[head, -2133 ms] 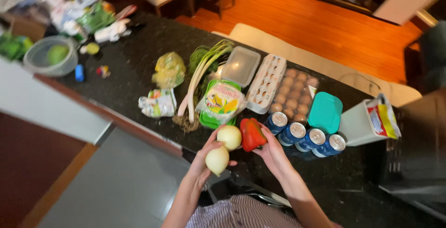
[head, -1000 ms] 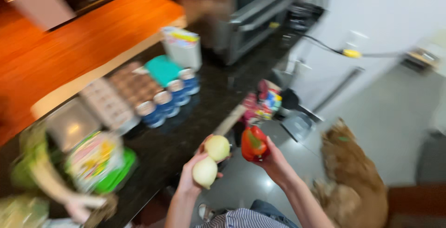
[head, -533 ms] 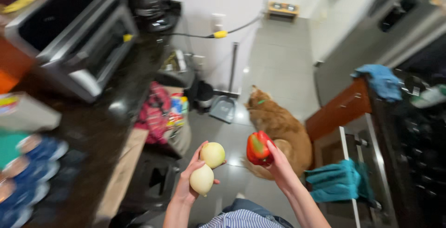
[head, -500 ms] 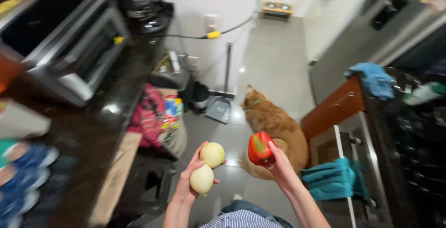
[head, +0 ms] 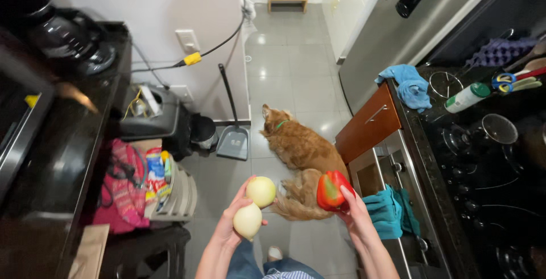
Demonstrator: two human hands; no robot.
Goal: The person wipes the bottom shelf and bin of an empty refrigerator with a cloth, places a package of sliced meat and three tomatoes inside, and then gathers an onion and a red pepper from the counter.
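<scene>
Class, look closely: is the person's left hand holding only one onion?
No, the left hand grips two onions, one stacked above the other.

- Both forearms are bare from the lower frame edge up to the wrists; no sleeves reach them.
- The left hand (head: 232, 226) wears no glove, ring, watch or band that can be seen.
- The right hand (head: 357, 217) is likewise bare, with slim fingers (head: 348, 194).
- A shirt (head: 280, 274) with fine blue and white stripes shows at the bottom edge.
- Blue jeans (head: 245, 262) cover the legs below it.
- A pale shoe tip (head: 275, 253) peeks out on the floor.
</scene>
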